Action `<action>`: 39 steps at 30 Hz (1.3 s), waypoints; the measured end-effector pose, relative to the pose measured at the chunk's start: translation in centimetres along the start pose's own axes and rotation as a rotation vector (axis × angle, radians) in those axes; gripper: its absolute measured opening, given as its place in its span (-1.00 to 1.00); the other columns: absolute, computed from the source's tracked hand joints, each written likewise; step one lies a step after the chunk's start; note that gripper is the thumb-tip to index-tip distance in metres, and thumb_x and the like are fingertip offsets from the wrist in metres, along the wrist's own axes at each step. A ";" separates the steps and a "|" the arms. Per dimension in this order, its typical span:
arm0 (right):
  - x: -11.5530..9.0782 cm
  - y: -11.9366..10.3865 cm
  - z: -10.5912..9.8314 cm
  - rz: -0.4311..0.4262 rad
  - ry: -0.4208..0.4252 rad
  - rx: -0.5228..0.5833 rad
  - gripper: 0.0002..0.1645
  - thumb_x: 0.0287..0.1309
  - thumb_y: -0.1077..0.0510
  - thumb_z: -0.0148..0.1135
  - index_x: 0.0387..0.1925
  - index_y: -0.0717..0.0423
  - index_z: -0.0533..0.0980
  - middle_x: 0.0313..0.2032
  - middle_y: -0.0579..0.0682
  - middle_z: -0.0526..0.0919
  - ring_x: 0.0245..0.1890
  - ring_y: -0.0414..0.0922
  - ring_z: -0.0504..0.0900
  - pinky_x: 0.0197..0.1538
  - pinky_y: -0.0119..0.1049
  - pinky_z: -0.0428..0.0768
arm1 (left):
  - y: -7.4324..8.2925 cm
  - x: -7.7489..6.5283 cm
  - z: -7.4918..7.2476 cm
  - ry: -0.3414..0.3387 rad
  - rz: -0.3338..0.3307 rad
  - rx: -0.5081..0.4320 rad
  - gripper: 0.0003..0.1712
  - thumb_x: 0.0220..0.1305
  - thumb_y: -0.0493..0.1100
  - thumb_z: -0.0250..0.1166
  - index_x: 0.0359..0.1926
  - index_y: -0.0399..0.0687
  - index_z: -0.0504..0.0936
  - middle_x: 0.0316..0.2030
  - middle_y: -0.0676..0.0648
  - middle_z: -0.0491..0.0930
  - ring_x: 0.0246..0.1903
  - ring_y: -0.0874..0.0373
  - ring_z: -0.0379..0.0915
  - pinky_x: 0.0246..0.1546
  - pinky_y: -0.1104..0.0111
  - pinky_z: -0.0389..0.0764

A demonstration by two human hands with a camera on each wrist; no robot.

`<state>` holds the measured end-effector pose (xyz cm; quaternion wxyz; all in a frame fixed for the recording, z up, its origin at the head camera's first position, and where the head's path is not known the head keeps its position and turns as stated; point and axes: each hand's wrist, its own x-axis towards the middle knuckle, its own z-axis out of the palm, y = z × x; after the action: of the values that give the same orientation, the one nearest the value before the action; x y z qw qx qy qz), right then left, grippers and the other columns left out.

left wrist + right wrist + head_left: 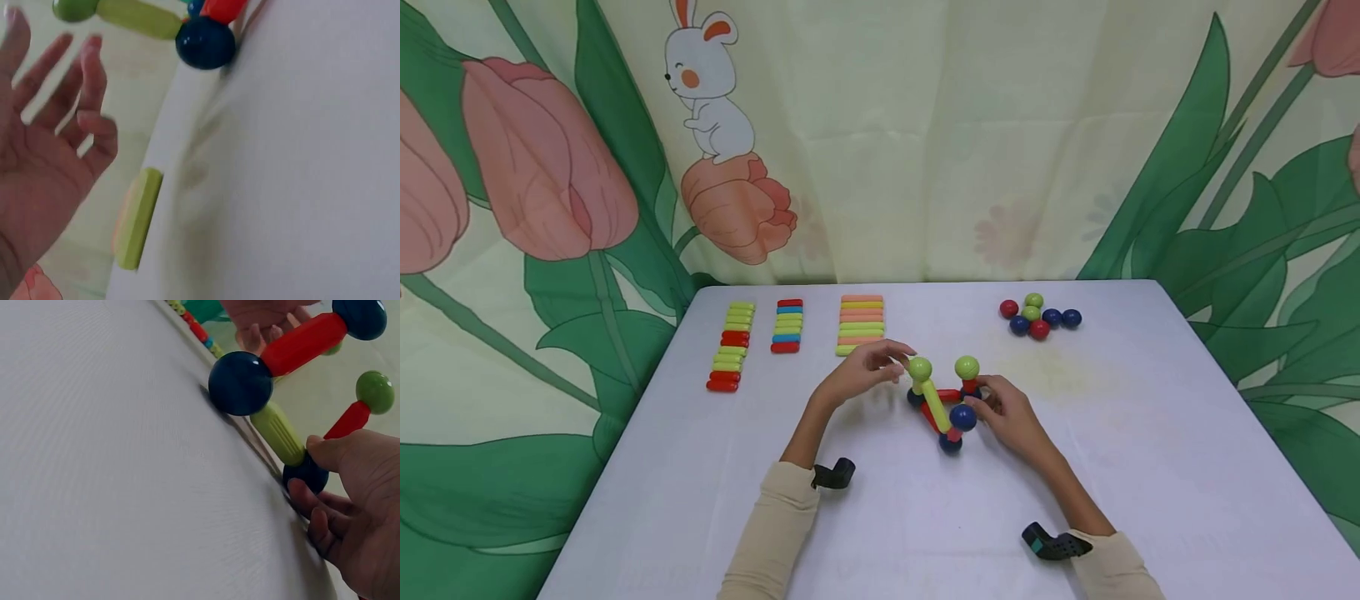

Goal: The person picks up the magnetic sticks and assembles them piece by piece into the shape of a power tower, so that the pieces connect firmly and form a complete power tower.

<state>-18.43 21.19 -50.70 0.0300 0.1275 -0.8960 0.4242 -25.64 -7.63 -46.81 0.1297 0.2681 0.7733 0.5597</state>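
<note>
Pinching a blue ball [306,477] with our right hand [1009,417], left hand [867,368] relaxed and holding nothing, we might dislodge the green ball [967,367] above our grip by twisting.

the blue balls [240,383] look glossy, a lime rod [278,433] ridged plastic, the backdrop [880,167] creased cloth.

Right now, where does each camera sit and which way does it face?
Head: worn there, facing forward and down at the white table; left hand, right hand and beige sleeves show.
Left wrist: worn there, facing the glossy red, green and blue ball-and-rod model; left hand shows.
Right wrist: worn there, facing the model; both hands show.
The wrist views share left hand and model.
</note>
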 end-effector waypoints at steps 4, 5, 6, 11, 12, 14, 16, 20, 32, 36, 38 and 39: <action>0.5 -0.2 0.3 -0.012 0.014 0.035 -0.57 0.27 0.01 0.27 0.11 0.07 0.48 -0.10 0.03 0.56 -0.44 -0.17 0.57 -0.39 -0.41 0.60 | -1.0 -0.2 -1.0 0.313 -0.103 0.205 -0.74 0.39 -0.09 0.21 -0.02 -0.11 0.64 -0.17 -0.10 0.66 -0.18 -0.04 0.56 -0.09 0.12 0.62; 0.6 -0.2 0.4 -0.012 0.020 0.036 -0.59 0.27 0.01 0.27 0.09 0.06 0.48 -0.11 0.03 0.56 -0.45 -0.17 0.57 -0.39 -0.41 0.60 | -1.2 -0.2 -1.1 0.380 -0.137 0.297 -0.77 0.37 -0.11 0.24 -0.06 -0.11 0.66 -0.18 -0.10 0.65 -0.16 -0.02 0.55 -0.10 0.16 0.62; 0.6 -0.2 0.4 -0.009 0.029 0.038 -0.61 0.27 0.01 0.27 0.07 0.05 0.49 -0.12 0.03 0.56 -0.46 -0.17 0.57 -0.40 -0.41 0.60 | -1.4 -0.1 -1.3 0.430 -0.174 0.391 -0.81 0.34 -0.14 0.27 -0.10 -0.10 0.68 -0.17 -0.10 0.64 -0.13 0.00 0.54 -0.10 0.18 0.63; 0.6 0.0 0.6 0.016 0.039 0.036 -0.66 0.27 0.06 0.27 0.04 0.04 0.50 -0.13 0.03 0.55 -0.51 -0.17 0.54 -0.50 -0.40 0.57 | -1.8 -0.1 -1.3 0.433 -0.325 0.694 -0.76 0.21 -0.24 0.38 -0.07 -0.13 0.70 -0.03 -0.17 0.57 -0.01 -0.05 0.44 -0.06 0.23 0.63; 0.6 0.0 0.7 0.015 0.035 0.041 -0.66 0.27 0.06 0.27 0.04 0.03 0.50 -0.13 0.03 0.55 -0.53 -0.16 0.54 -0.53 -0.39 0.56 | -1.7 -0.2 -1.2 0.417 -0.352 0.727 -0.74 0.20 -0.23 0.39 -0.06 -0.12 0.70 -0.02 -0.17 0.57 -0.01 -0.05 0.43 -0.06 0.24 0.64; 0.5 0.1 0.7 0.011 0.026 0.049 -0.67 0.29 0.07 0.25 0.05 0.02 0.48 -0.12 0.03 0.54 -0.56 -0.16 0.53 -0.57 -0.38 0.55 | -1.5 -0.3 -0.9 0.390 -0.384 0.775 -0.71 0.16 -0.22 0.42 -0.06 -0.12 0.70 -0.03 -0.16 0.57 -0.03 -0.04 0.45 -0.08 0.24 0.65; 0.4 0.2 0.7 0.003 0.023 0.056 -0.68 0.29 0.08 0.25 0.05 0.01 0.48 -0.14 0.03 0.54 -0.57 -0.15 0.53 -0.59 -0.38 0.55 | -1.3 -0.3 -0.7 0.363 -0.400 0.822 -0.70 0.14 -0.21 0.44 -0.07 -0.11 0.70 -0.06 -0.16 0.57 -0.06 -0.02 0.47 -0.11 0.23 0.66; 0.3 0.4 0.7 0.001 0.030 0.070 -0.67 0.30 0.08 0.23 0.06 0.02 0.47 -0.17 0.03 0.54 -0.56 -0.14 0.53 -0.60 -0.38 0.55 | -1.1 0.0 -0.2 0.307 -0.424 0.887 -0.66 0.12 -0.19 0.46 -0.05 -0.12 0.69 -0.12 -0.15 0.58 -0.11 0.01 0.51 -0.15 0.21 0.66; 0.6 0.7 0.6 -0.009 0.014 0.094 -0.64 0.33 0.08 0.20 0.10 0.06 0.43 -0.08 0.10 0.58 -0.55 -0.13 0.55 -0.60 -0.37 0.55 | -0.6 1.1 1.4 0.286 -0.308 0.267 -0.72 0.26 -0.10 0.35 -0.07 -0.15 0.67 -0.20 -0.10 0.65 -0.23 0.11 0.53 -0.26 0.37 0.57; 0.7 0.7 0.7 -0.023 0.013 0.081 -0.65 0.34 0.07 0.19 0.10 0.04 0.43 -0.05 0.10 0.58 -0.49 -0.12 0.56 -0.57 -0.37 0.57 | 0.0 1.9 2.4 0.209 -0.243 0.032 -0.71 0.33 -0.15 0.27 0.04 -0.11 0.63 -0.08 -0.15 0.65 -0.16 0.12 0.52 -0.26 0.41 0.54; 0.8 0.7 0.7 -0.027 0.015 0.083 -0.66 0.34 0.07 0.18 0.09 0.03 0.44 -0.03 0.08 0.59 -0.43 -0.09 0.58 -0.55 -0.36 0.58 | 0.0 2.1 3.0 0.152 -0.250 -0.022 -0.70 0.36 -0.26 0.20 0.09 -0.12 0.61 -0.03 -0.18 0.63 -0.14 0.11 0.50 -0.28 0.42 0.52; 0.8 0.6 0.7 -0.031 0.015 0.084 -0.66 0.34 0.06 0.18 0.10 0.03 0.44 -0.02 0.08 0.59 -0.39 -0.08 0.59 -0.52 -0.34 0.60 | 0.0 2.2 3.2 0.124 -0.266 -0.041 -0.66 0.34 -0.33 0.16 0.11 -0.12 0.60 0.01 -0.19 0.62 -0.13 0.11 0.48 -0.28 0.42 0.52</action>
<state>-19.32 20.88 -51.51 0.0381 0.1395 -0.8750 0.4621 -25.88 -3.87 -47.65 0.1600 0.1256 0.7969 0.5688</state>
